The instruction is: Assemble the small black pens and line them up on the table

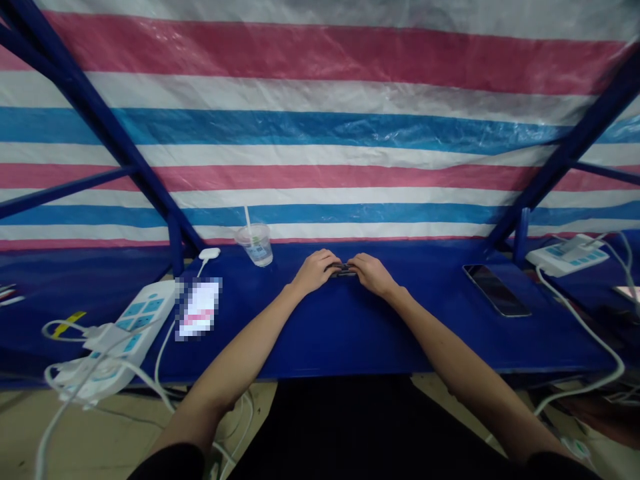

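Observation:
My left hand and my right hand meet near the far edge of the blue table top. Between their fingertips is a small dark metallic object, mostly hidden by my fingers, so I cannot tell exactly what it is. Both hands grip it from opposite sides. The nearest other item to my left hand is a clear plastic cup with a straw. To the right of my right hand, a black smartphone lies flat.
A white power strip with tangled cables lies at the left, beside a pixelated white device and a white charger. Another power strip sits at the right. Blue metal frame bars stand before a striped tarp.

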Demonstrator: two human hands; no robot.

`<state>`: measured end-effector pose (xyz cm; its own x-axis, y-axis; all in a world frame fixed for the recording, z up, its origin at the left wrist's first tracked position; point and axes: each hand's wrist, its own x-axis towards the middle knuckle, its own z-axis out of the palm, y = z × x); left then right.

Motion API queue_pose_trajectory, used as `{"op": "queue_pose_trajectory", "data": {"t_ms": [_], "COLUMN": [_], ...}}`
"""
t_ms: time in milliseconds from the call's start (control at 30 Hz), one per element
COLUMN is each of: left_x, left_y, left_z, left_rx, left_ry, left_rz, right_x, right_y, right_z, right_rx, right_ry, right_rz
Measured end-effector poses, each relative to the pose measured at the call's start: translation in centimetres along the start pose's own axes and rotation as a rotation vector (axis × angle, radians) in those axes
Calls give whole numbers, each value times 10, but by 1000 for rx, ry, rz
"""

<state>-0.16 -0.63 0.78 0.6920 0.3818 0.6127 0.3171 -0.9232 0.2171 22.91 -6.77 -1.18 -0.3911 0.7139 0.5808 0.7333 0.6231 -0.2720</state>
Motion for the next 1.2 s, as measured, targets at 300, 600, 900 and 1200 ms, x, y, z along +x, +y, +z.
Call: {"op": "queue_pose_trajectory", "data": {"t_ms": [300,600,900,1200], "left_x": [4,4,4,4], "left_y": [9,6,9,7], "left_z": [4,8,-3,-3], "left_rx": [-56,113,92,57], "left_ry": [-76,-151,-14,-49], "left_rz": [-98,-88,-78,-112], "right_x": [-1,1,-2,-1], "right_y": [4,0,3,0], "right_z": [0,-3,0,1], "right_rx": [37,24,60,102], "right_ry": [5,14,109,144], "right_rz": [39,12,116,90]}}
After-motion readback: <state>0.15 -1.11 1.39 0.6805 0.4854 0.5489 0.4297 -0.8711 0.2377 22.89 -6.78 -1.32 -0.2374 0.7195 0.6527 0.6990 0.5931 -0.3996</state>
